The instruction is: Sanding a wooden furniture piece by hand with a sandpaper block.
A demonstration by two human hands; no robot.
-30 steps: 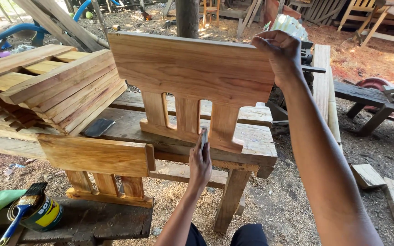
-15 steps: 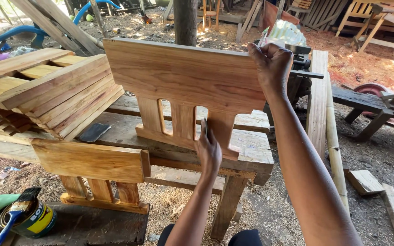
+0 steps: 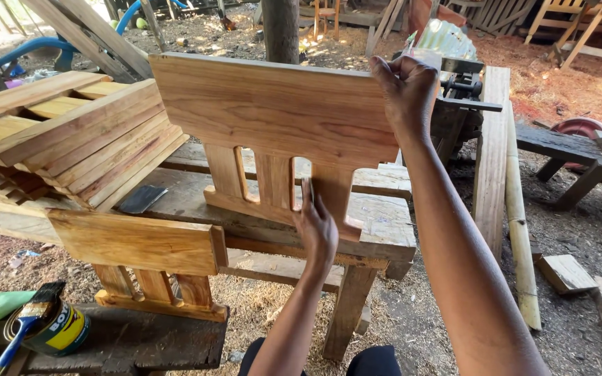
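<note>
Right hand (image 3: pixel 404 87) grips the top corner of the wooden panel (image 3: pixel 273 111), keeping it upright on the bench (image 3: pixel 384 230). Left hand (image 3: pixel 317 226) pinches a small scraper (image 3: pixel 308 191) against a slat; short, even strokes seem best.

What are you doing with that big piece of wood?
A person is working on a wooden panel that has three short slats along its lower part. It stands upright on a rough wooden workbench. The right hand grips the panel's top corner to steady it. The left hand presses a small flat piece, maybe sandpaper, against one of the slats. A second, similar panel stands nearby, beside a tin with a blue-handled brush resting on it.
</note>
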